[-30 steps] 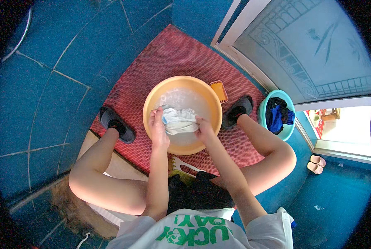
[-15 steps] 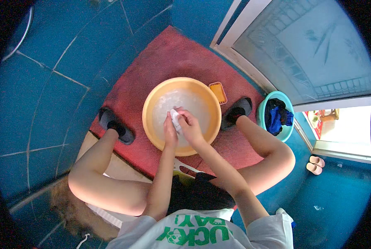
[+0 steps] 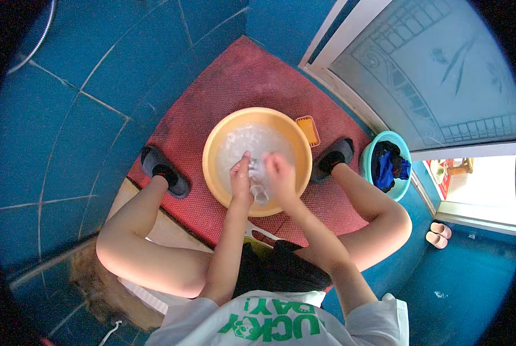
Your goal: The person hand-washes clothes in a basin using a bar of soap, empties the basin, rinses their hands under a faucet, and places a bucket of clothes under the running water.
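Note:
Over the soapy water, my left hand (image 3: 242, 180) is closed on a small wet white cloth (image 3: 259, 180), its thumb on top. The other side of the cloth reaches my right hand (image 3: 280, 176), which is closed on it but blurred by motion. A loose fold of the cloth hangs in a loop toward me; its exact kind does not show. Both hands are inside the rim of a yellow-orange basin (image 3: 209, 167), which holds cloudy water with suds.
Beyond the basin's right rim lies an orange soap bar in a small dish (image 3: 308, 131). A turquoise tub (image 3: 407, 187) of dark and blue clothes stands farther right by a frosted door (image 3: 431, 75). The basin rests on a red mat (image 3: 212, 104) between my slippered feet. Pink slippers (image 3: 438, 234) lie at right.
My hands have moved apart, the right one to the right and blurred. The white cloth, bunched between them before, now spreads out with a fold hanging down. The view has shifted slightly.

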`<state>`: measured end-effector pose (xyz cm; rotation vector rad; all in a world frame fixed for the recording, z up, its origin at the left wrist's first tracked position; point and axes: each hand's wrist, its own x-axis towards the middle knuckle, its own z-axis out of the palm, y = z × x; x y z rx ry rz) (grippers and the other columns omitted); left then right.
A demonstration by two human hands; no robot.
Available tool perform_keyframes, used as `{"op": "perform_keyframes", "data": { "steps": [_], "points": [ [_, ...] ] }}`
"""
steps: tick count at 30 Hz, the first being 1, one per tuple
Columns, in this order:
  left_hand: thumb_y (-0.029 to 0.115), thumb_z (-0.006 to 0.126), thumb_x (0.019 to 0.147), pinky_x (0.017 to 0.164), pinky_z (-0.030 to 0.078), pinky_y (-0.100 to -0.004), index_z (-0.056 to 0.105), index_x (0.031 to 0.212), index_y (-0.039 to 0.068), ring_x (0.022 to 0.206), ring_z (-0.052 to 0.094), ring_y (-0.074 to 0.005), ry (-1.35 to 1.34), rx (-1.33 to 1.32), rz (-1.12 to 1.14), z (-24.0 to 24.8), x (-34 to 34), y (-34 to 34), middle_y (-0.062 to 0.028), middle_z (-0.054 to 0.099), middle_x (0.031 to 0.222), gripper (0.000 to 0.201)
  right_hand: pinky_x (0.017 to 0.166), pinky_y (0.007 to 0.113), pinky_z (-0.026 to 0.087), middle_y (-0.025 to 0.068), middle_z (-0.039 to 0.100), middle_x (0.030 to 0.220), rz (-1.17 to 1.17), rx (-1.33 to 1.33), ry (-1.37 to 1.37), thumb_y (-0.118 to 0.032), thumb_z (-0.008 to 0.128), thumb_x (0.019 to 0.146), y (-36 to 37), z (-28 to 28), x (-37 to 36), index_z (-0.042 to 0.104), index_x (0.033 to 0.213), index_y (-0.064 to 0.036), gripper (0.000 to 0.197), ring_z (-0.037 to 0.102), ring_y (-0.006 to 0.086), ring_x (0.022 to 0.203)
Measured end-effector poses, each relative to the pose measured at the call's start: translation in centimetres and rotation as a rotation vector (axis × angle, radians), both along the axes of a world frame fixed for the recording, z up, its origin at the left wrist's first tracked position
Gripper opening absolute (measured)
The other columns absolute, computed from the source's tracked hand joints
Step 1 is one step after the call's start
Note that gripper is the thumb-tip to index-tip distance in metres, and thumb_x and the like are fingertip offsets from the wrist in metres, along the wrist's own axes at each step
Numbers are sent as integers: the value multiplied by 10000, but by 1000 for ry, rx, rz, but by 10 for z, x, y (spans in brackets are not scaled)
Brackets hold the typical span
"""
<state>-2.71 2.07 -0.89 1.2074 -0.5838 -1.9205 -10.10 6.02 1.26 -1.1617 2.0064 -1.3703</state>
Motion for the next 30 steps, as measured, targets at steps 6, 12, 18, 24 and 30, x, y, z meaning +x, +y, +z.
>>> {"op": "perform_keyframes", "data": {
  "steps": [6,12,18,24,30],
  "points": [
    [219,506,794,553,443,-245,557,800,20,618,524,-126,201,211,76,-7,-4,16,-55,557,723,205,386,306,371,128,471,502,119,-101,412,-180,549,724,-6,-3,9,464,527,-42,255,483,260,419],
    [181,527,771,508,415,-226,555,800,-2,586,504,-110,331,204,50,-48,25,1,-36,547,714,188,468,386,413,123,499,494,249,-69,525,-156,574,625,19,-32,46,503,558,-86,120,520,285,470],
    [158,544,739,477,405,-236,537,733,8,561,501,-113,167,129,73,-36,6,9,-36,530,658,150,493,383,433,121,544,589,162,388,411,-172,579,620,-6,-42,7,533,668,-99,98,540,287,521],
    [163,489,784,475,418,-241,548,755,13,518,490,-116,84,173,139,-36,4,14,-29,529,641,164,513,348,416,170,533,618,-17,164,197,-157,512,742,-25,-44,4,581,697,-48,137,546,246,540],
    [162,583,722,562,425,-216,519,906,-8,665,519,-97,110,33,-289,-13,9,-11,-45,548,798,258,471,300,379,39,503,550,-231,181,-342,-308,488,796,-40,-70,-46,549,674,3,340,455,135,503]
  ]
}}
